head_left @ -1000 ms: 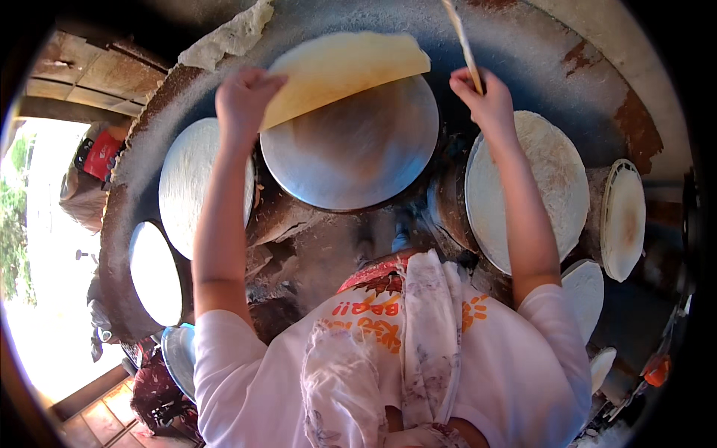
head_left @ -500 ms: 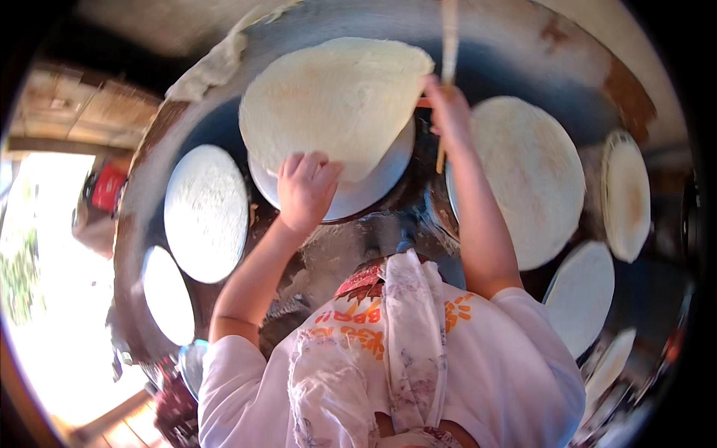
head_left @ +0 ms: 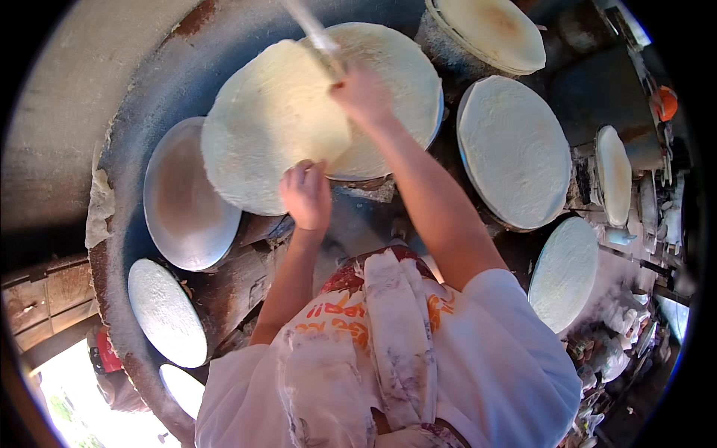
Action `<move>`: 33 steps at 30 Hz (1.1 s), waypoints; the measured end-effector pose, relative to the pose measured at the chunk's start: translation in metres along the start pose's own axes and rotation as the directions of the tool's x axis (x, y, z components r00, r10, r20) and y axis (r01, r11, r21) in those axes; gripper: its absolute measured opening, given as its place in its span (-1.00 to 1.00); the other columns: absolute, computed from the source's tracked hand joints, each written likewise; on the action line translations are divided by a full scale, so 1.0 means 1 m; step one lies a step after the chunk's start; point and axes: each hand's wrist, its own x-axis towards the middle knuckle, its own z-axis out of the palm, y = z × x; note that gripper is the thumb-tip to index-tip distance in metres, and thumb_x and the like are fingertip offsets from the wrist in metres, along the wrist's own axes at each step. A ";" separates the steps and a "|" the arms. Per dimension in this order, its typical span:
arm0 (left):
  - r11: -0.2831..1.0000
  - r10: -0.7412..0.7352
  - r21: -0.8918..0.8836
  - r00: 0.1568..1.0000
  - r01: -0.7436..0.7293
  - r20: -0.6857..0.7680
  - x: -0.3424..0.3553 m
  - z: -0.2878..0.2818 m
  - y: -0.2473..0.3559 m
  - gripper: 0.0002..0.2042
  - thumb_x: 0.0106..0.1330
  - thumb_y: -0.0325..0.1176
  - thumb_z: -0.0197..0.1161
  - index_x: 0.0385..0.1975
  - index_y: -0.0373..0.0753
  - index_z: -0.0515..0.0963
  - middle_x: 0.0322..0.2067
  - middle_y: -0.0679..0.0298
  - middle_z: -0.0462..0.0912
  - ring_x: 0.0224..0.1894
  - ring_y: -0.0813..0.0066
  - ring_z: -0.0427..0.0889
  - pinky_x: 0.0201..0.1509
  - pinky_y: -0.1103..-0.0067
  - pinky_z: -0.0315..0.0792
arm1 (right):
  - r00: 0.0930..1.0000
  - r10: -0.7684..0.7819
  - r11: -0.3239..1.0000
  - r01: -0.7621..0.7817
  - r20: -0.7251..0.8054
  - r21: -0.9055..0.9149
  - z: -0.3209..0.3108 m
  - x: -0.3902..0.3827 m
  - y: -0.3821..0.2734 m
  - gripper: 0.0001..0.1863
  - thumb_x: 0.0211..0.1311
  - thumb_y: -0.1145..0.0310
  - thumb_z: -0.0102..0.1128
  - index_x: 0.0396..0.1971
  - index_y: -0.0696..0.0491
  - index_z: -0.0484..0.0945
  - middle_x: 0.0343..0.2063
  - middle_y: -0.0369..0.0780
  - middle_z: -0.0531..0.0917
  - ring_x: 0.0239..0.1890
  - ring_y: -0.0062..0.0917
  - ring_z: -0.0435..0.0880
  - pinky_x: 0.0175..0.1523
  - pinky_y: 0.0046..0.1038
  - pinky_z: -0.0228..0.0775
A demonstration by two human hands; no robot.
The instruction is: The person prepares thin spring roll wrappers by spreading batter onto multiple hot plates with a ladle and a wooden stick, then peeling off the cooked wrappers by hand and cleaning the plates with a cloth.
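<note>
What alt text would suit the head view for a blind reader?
Seen from above, a person lifts a thin pale sheet off a round steaming pan, left hand at its edge, right hand holding a stick. More covered pans surround them.

Matt, soft dough sheet [head_left: 276,127], dull grey metal pan [head_left: 187,198], possibly wooden stick [head_left: 314,33], floury cloth apron [head_left: 396,336]

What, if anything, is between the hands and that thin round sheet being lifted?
Nothing visible. The left hand pinches the near edge of the thin pale sheet directly, and the right hand holds a stick that lies against the sheet above the round pan.
</note>
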 end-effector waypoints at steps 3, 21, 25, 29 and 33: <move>0.998 0.038 -0.052 0.997 -0.035 0.062 0.009 0.047 0.056 -0.79 0.05 -0.47 0.26 -0.27 -0.12 0.62 -0.31 0.29 0.58 -0.26 0.25 0.54 -0.16 0.35 0.39 | 0.995 0.033 0.999 -0.035 -0.093 -0.026 -0.050 0.012 0.090 -0.72 -0.03 0.34 0.20 -0.31 0.17 0.54 -0.41 0.01 0.66 -0.27 -0.10 0.66 -0.13 -0.17 0.51; 0.973 -0.229 0.022 0.961 0.228 0.155 0.102 0.078 0.011 -0.54 0.12 -0.30 0.35 0.03 -0.31 0.51 -0.05 0.07 0.58 -0.04 0.08 0.54 0.10 0.29 0.35 | 0.963 -0.262 0.951 0.269 0.067 -0.154 -0.061 0.145 0.161 -0.77 0.03 0.33 0.29 -0.37 0.05 0.44 -0.41 -0.09 0.61 -0.23 -0.11 0.60 -0.19 -0.10 0.44; 0.957 -0.103 0.272 0.995 0.102 -0.011 0.201 0.062 -0.117 -0.46 0.20 -0.27 0.27 0.20 -0.28 0.38 0.06 0.07 0.48 0.10 0.05 0.42 0.21 0.30 0.26 | 0.851 -0.498 0.867 0.488 -0.168 -0.100 -0.076 0.083 0.093 -0.81 -0.12 0.48 0.24 -0.45 0.03 0.45 -0.49 -0.13 0.55 -0.30 -0.15 0.55 -0.26 -0.16 0.43; 0.565 -0.127 -0.681 0.864 0.467 0.487 0.260 0.053 -0.127 -0.47 0.28 -0.33 0.19 0.28 -0.21 0.32 0.25 0.21 0.37 0.25 0.41 0.35 0.34 0.43 0.18 | 0.798 -0.580 0.805 0.592 -0.164 0.037 -0.115 0.023 0.065 -0.77 -0.24 0.50 0.21 -0.46 0.02 0.47 -0.48 -0.22 0.52 -0.29 -0.27 0.54 -0.24 -0.25 0.44; 0.502 -0.071 -0.761 0.896 0.412 0.438 0.218 0.008 -0.181 -0.69 0.29 -0.35 0.22 0.01 -0.27 0.55 0.15 0.06 0.48 0.15 0.27 0.46 0.27 0.38 0.29 | 0.786 -0.606 0.764 0.617 -0.119 0.186 -0.124 -0.004 0.045 -0.79 -0.24 0.52 0.16 -0.48 0.04 0.46 -0.42 -0.25 0.54 -0.30 -0.29 0.53 -0.30 -0.30 0.43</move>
